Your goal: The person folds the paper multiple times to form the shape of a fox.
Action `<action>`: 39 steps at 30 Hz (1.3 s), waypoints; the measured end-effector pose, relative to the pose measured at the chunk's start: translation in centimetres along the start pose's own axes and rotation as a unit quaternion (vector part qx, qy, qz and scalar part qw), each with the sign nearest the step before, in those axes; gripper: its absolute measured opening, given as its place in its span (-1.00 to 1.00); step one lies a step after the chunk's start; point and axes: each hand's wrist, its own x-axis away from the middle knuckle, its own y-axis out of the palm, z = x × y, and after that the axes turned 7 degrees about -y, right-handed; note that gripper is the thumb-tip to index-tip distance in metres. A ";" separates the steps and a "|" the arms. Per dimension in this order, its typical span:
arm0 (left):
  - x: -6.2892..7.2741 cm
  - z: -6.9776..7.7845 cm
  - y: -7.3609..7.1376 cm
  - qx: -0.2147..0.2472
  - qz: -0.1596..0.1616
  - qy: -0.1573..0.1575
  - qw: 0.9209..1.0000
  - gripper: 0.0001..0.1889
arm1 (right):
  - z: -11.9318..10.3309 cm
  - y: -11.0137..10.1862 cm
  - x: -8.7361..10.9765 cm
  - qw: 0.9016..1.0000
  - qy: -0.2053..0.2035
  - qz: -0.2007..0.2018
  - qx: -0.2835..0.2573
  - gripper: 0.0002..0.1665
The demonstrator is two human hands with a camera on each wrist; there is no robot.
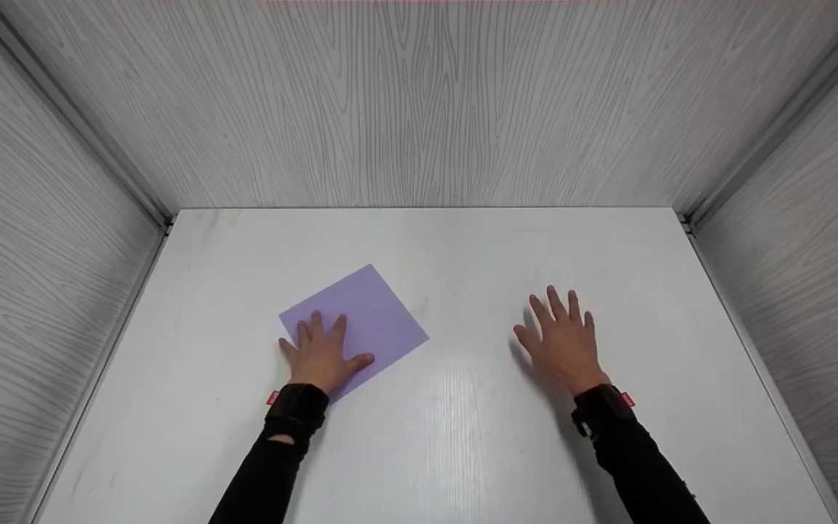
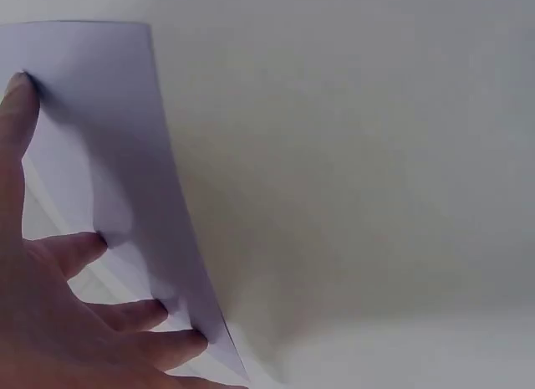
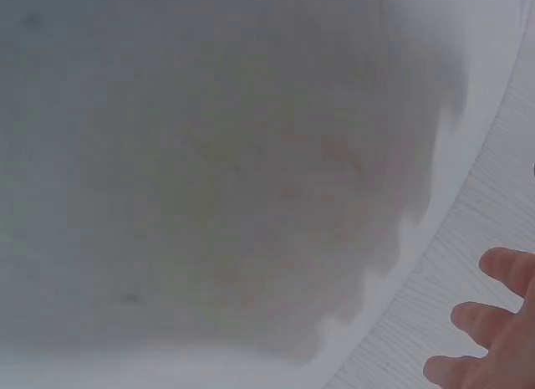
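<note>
A square sheet of purple paper (image 1: 379,313) lies turned at an angle on the white table, left of centre. My left hand (image 1: 319,358) rests on its lower left part with the fingers spread. In the left wrist view the fingertips (image 2: 171,349) touch the paper (image 2: 125,146), and the thumb lies apart from them. My right hand (image 1: 568,348) is held over the table to the right of the paper, fingers spread and holding nothing. Its shadow falls on the tabletop in the right wrist view, where several fingers (image 3: 481,322) show at the lower right.
The white tabletop (image 1: 463,437) is bounded by a grey wood-grain back panel (image 1: 419,109) and by side panels on the left (image 1: 41,240) and right (image 1: 790,240). Black bands with red tags are worn on both wrists.
</note>
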 end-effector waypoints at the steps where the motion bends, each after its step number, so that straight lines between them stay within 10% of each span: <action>1: 0.1 0.6 0.3 -0.005 0.007 0.005 1.000 0.03 | -0.2 0.1 0.0 1.000 -0.002 -0.004 0.001 -0.16; 13: 1.4 6.5 2.7 -0.037 0.076 0.085 0.993 -0.20 | -5.9 1.5 -0.5 0.996 -0.075 -0.051 0.002 -0.21; 22: 2.4 9.1 2.7 -0.034 0.039 0.107 0.993 -0.22 | -8.8 2.9 -1.0 0.988 -0.153 -0.021 0.008 -0.26; 32: 3.0 8.7 2.9 -0.015 0.022 0.140 0.990 -0.22 | -8.3 3.1 -0.9 0.988 -0.125 -0.087 -0.006 -0.06; 39: 2.8 7.2 1.8 0.061 -0.050 0.138 0.987 -0.23 | -7.0 2.3 -0.8 0.987 -0.114 -0.111 -0.028 -0.05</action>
